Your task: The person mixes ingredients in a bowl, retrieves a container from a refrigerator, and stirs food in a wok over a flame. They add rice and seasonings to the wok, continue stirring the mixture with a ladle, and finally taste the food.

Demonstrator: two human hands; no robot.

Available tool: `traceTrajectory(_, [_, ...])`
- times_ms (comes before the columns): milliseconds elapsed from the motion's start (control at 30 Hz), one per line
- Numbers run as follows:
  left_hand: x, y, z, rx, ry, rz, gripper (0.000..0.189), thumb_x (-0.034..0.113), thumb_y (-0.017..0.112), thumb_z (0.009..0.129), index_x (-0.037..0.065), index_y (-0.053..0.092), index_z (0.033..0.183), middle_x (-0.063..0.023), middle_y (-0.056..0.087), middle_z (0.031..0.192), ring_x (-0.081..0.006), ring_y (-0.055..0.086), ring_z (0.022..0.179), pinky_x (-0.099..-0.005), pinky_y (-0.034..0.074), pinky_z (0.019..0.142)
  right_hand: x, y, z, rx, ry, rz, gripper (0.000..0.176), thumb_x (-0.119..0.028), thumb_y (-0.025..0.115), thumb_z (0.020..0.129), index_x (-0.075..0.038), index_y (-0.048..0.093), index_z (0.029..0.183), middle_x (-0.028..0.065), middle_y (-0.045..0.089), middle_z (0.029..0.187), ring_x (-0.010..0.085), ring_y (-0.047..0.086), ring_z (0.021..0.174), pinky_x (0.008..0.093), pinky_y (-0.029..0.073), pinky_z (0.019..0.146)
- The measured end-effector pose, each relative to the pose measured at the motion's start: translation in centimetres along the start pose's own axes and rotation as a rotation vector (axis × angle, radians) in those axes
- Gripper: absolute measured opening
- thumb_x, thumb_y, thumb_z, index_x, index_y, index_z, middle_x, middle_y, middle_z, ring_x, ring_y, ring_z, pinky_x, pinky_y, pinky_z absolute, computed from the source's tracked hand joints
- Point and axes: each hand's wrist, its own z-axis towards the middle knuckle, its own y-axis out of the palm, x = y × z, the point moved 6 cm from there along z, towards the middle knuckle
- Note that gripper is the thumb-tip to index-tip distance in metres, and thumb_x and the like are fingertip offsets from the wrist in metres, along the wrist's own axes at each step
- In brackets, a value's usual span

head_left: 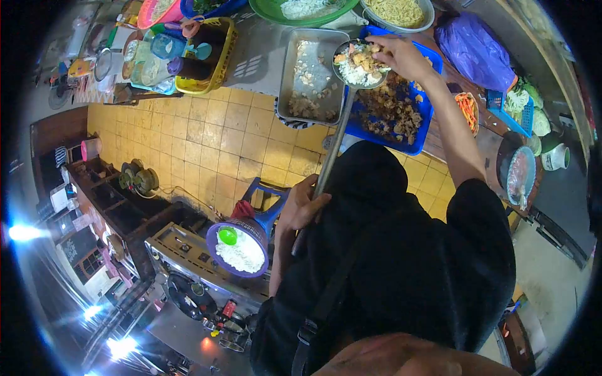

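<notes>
Black garment [401, 263], ladle [337, 139] gripped by left hand [305, 205], ladled rice [357, 78] met by right hand [396, 55], grip unclear, tiled floor [216, 125] left open beside metal tray [325, 78].

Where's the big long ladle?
In the head view, the ladle is in the left hand, slanting up the middle to the right hand, by the blue tray.

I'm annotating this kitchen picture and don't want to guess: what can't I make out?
All in the head view:
Whether the right hand pinches anything: its own fingers hide that.
Part of the rectangular blue plastic tray: covered by the long-handled metal ladle.
Upper part of the round green plastic basin: cut off by the top edge.
Contents of the shiny purple plastic bag: hidden by its folds.
</notes>
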Motion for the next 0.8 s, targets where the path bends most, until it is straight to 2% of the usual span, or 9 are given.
traceTrajectory(67, [-0.3, -0.2, 0.1, -0.008, 0.024, -0.012, 0.028, 0.016, 0.063, 0.078, -0.001, 0.056, 0.099, -0.0047, 0.054, 0.062, -0.0122, 0.05, 0.046, -0.0263, 0.036, 0.043, -0.6, 0.2, -0.1, -0.027, -0.071, -0.045, 0.029, -0.016, 0.058, 0.09, -0.01, 0.058, 0.118, 0.0143, 0.066, 0.1, 0.0256, 0.065, 0.086, 0.0366, 0.05, 0.076])
traceTrajectory(133, [-0.1, -0.4, 0.0, -0.016, -0.001, 0.024, 0.032, 0.016, 0.063, 0.077, -0.002, 0.056, 0.103, -0.0046, 0.055, 0.063, -0.012, 0.049, 0.047, -0.0264, 0.036, 0.044, 0.9, 0.3, 0.1, -0.008, 0.002, 0.017, 0.03, -0.008, 0.059, 0.085, -0.008, 0.058, 0.115, 0.016, 0.065, 0.082, 0.0292, 0.063, 0.073, 0.0386, 0.049, 0.069])
traceTrajectory(267, [0.2, -0.9, -0.5, 0.003, 0.01, -0.001, 0.036, 0.016, 0.062, 0.077, -0.003, 0.056, 0.107, -0.005, 0.055, 0.065, -0.0116, 0.05, 0.05, -0.0265, 0.037, 0.047, 0.9, -1.8, -0.2, 0.113, 0.041, 0.196, 0.024, 0.001, 0.051, 0.087, -0.003, 0.058, 0.109, 0.0103, 0.065, 0.083, 0.0208, 0.063, 0.074, 0.033, 0.05, 0.07])
traceTrajectory(333, [0.1, -1.0, -0.7, -0.029, 0.01, -0.039, 0.038, 0.018, 0.063, 0.075, -0.003, 0.056, 0.107, -0.0052, 0.056, 0.068, -0.0109, 0.051, 0.053, -0.0264, 0.038, 0.05, 0.4, -2.4, 0.1, 0.132, -0.003, 0.185, 0.021, -0.002, 0.054, 0.089, -0.002, 0.058, 0.109, 0.009, 0.066, 0.082, 0.016, 0.064, 0.074, 0.0305, 0.05, 0.069])
traceTrajectory(433, [-0.5, -1.4, -0.7, -0.059, 0.016, -0.014, 0.039, 0.018, 0.063, 0.075, -0.003, 0.056, 0.106, -0.0052, 0.057, 0.069, -0.0105, 0.051, 0.055, -0.0259, 0.039, 0.052, -0.2, -3.0, 0.0, 0.117, 0.139, 0.344, 0.024, -0.017, 0.064, 0.087, -0.002, 0.06, 0.106, 0.006, 0.066, 0.075, 0.012, 0.062, 0.066, 0.028, 0.049, 0.063])
traceTrajectory(600, [-1.0, -2.2, -0.9, -0.063, 0.026, -0.058, 0.039, 0.018, 0.064, 0.075, -0.003, 0.055, 0.106, -0.0051, 0.057, 0.072, -0.0103, 0.051, 0.058, -0.0255, 0.039, 0.053, -1.5, -1.8, 0.8, 0.098, 0.078, 0.167, 0.021, -0.018, 0.063, 0.088, -0.004, 0.065, 0.104, 0.0061, 0.065, 0.073, 0.0101, 0.059, 0.064, 0.0269, 0.049, 0.062])
traceTrajectory(667, [-0.6, -2.5, -1.0, -0.077, 0.008, -0.084, 0.038, 0.017, 0.063, 0.075, -0.003, 0.055, 0.107, -0.0048, 0.056, 0.073, -0.0104, 0.052, 0.06, -0.0253, 0.039, 0.054, -1.0, -0.3, 1.4, 0.0, 0.101, 0.397, 0.022, -0.015, 0.06, 0.09, -0.004, 0.064, 0.109, 0.0072, 0.065, 0.076, 0.01, 0.058, 0.065, 0.0273, 0.049, 0.063])
traceTrajectory(733, [-0.6, -2.7, -1.2, -0.101, -0.096, -0.097, 0.035, 0.014, 0.063, 0.076, -0.003, 0.055, 0.105, -0.0034, 0.055, 0.073, -0.0099, 0.051, 0.061, -0.0247, 0.039, 0.054, -1.5, -0.1, 1.8, -0.015, 0.091, 0.353, 0.022, -0.012, 0.059, 0.09, -0.004, 0.064, 0.11, 0.0071, 0.065, 0.078, 0.01, 0.058, 0.067, 0.0274, 0.049, 0.063])
traceTrajectory(800, [-1.4, -3.0, -1.1, -0.046, -0.04, -0.111, 0.033, 0.013, 0.064, 0.076, -0.003, 0.055, 0.103, -0.0026, 0.055, 0.072, -0.0094, 0.051, 0.061, -0.0244, 0.039, 0.053, -1.7, 0.3, 2.2, 0.015, 0.034, 0.398, 0.021, -0.011, 0.058, 0.09, -0.004, 0.064, 0.11, 0.006, 0.065, 0.076, 0.0102, 0.058, 0.066, 0.0274, 0.049, 0.063])
